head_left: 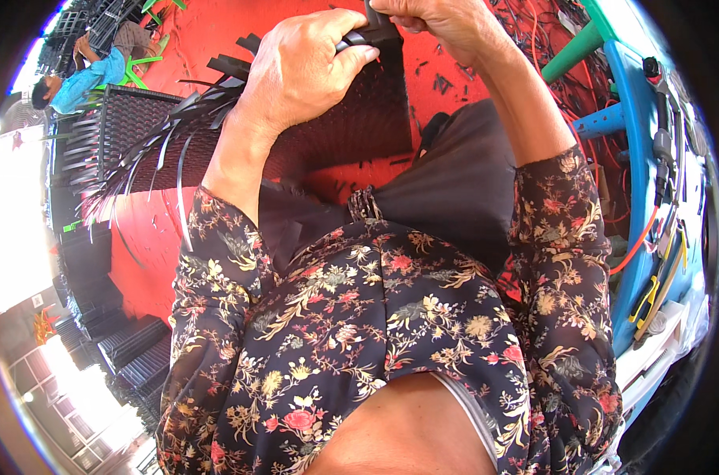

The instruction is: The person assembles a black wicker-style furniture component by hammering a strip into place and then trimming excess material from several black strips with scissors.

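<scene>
A black woven panel (351,131) of flat plastic strips lies in front of my knees. Long loose strips (173,146) fan out from it to the left. At the panel's far edge, my left hand (304,71) is closed, with black strip material between thumb and fingers. Just right of it, my right hand (446,24) is closed at the picture's upper rim. Its fingertips pinch a dark flat strip (373,14) that rises from the panel, partly cut off by the rim.
On the right, a blue plastic stool (625,229) holds tools, among them a yellow-and-black cutter (646,301). Strip scraps (443,83) litter the red floor (435,59). Stacked black woven pieces (134,348) stand lower left. A person in a blue shirt (82,85) sits far left.
</scene>
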{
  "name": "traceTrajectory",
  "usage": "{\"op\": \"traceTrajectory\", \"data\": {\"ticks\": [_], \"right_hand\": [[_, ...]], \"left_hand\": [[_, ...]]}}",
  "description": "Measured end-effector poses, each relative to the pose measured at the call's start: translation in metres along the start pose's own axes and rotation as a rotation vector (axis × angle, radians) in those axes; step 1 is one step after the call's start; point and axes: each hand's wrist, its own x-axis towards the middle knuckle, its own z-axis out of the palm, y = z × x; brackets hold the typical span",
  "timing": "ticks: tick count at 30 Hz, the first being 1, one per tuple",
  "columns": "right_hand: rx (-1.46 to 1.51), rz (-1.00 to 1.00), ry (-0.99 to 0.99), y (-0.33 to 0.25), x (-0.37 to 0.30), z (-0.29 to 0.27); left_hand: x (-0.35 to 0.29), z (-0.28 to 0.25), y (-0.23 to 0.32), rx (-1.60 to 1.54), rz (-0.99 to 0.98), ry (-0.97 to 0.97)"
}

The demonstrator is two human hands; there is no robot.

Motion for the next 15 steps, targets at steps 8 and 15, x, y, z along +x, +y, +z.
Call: {"op": "traceTrajectory", "data": {"ticks": [8,15], "right_hand": [[0.145,-0.036,-0.030,0.003,0.000,0.001],[0.063,-0.004,-0.066,-0.003,-0.005,0.001]], "left_hand": [[0.003,-0.002,0.005,-0.003,0.062,0.038],[0.004,-0.003,0.011,-0.082,-0.020,0.074]]}}
